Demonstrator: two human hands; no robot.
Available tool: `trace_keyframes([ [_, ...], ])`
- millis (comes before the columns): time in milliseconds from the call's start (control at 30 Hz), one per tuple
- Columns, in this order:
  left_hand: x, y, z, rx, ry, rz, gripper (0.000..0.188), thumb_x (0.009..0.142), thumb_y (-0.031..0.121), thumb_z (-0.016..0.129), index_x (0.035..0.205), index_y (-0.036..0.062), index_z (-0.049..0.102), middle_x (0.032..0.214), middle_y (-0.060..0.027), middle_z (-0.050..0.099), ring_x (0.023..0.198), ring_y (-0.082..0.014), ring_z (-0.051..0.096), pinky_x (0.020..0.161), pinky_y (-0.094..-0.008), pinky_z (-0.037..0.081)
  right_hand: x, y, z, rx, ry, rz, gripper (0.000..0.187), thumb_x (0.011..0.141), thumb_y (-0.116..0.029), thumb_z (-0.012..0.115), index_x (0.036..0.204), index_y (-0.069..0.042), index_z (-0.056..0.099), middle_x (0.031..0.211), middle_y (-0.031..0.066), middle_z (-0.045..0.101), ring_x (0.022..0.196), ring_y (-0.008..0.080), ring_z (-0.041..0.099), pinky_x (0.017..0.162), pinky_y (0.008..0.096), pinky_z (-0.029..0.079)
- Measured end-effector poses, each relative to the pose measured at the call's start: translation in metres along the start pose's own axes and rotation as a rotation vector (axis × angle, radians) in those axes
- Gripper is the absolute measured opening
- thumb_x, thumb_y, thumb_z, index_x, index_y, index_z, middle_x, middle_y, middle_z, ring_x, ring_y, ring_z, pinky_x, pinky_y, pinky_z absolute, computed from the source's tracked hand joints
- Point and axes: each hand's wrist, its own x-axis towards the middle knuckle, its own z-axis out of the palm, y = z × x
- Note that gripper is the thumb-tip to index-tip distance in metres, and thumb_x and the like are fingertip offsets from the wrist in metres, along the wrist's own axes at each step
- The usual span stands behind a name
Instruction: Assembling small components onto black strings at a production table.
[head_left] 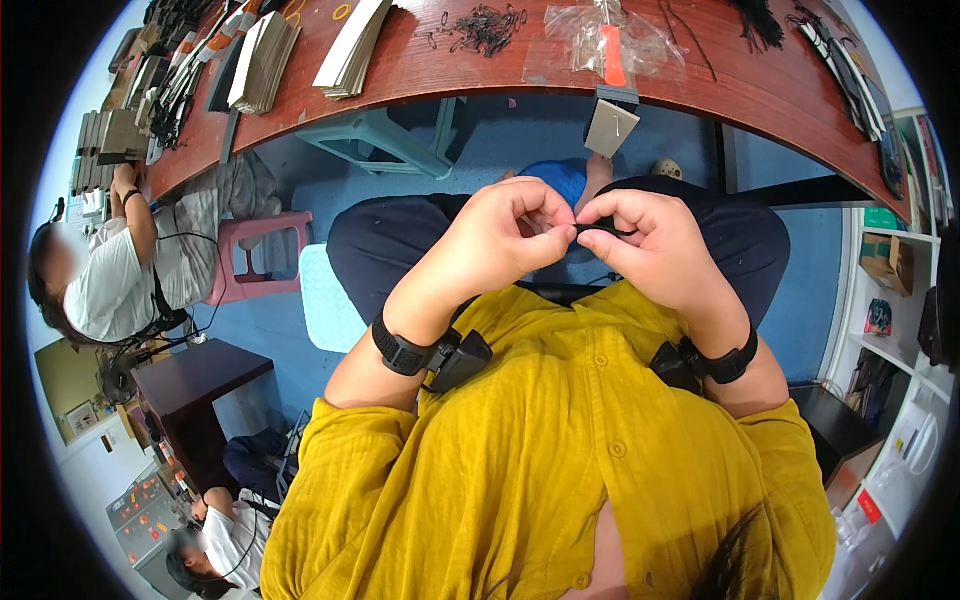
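Observation:
Above my lap, my left hand (515,232) and my right hand (655,240) meet fingertip to fingertip. Both are closed in a pinch on a thin black cord (606,232), short and dark between the fingers. Much of it is covered by my fingertips, so its full length and ends cannot be made out. Beyond my hands, at the table's near edge, hangs a small grey card (611,130). On the tabletop behind it lies a crumpled clear plastic bag (640,55) with an orange strip (612,55).
On the reddish-brown table (430,75) are a pile of small black pins (485,30) and stacks of pale cards (345,60). A pink stool (262,265) and a seated person (125,270) are at left. White shelves (890,345) stand at right.

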Motion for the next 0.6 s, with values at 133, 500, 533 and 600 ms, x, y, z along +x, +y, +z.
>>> trace_keyframes([
  [133,-0.004,0.014,0.005,0.241,0.063,0.086,0.006,0.078,0.003,0.063,0.078,0.0013,0.058,0.076,0.001,0.055,0.068,-0.0066,0.052,0.06,-0.0203,0.043,-0.003,0.008,0.005,0.302,-0.021,0.198,0.011,0.073,-0.006,0.065,0.081,-0.002,0.057,0.06,-0.0021,0.046,0.054,0.0032,0.036,0.048,0.0204,0.032],
  [500,-0.004,0.014,0.018,0.575,0.363,0.494,0.006,0.077,0.006,0.064,0.08,0.0027,0.061,0.075,-0.0073,0.058,0.064,-0.0234,0.058,0.057,-0.0306,0.047,-0.002,0.0,0.021,0.195,0.276,0.012,0.01,0.075,-0.002,0.06,0.083,-0.002,0.053,0.068,0.0044,0.052,0.057,0.0052,0.046,0.051,0.0208,0.04],
  [533,-0.005,0.013,0.019,0.574,0.363,0.494,0.006,0.077,0.006,0.064,0.08,0.0027,0.061,0.075,-0.0073,0.058,0.064,-0.0234,0.058,0.057,-0.0306,0.047,-0.002,0.001,0.021,0.32,0.271,0.005,0.01,0.076,-0.001,0.06,0.083,-0.002,0.053,0.07,0.0052,0.053,0.057,0.006,0.048,0.052,0.021,0.042],
  [600,-0.008,0.012,0.023,0.293,0.332,0.264,0.007,0.078,0.006,0.063,0.084,0.0031,0.062,0.075,-0.0077,0.06,0.062,-0.0197,0.059,0.056,-0.0279,0.047,-0.004,0.0,0.016,0.242,0.235,0.003,0.01,0.076,-0.001,0.06,0.083,-0.002,0.054,0.07,0.0054,0.053,0.058,0.0064,0.05,0.052,0.0209,0.042],
])
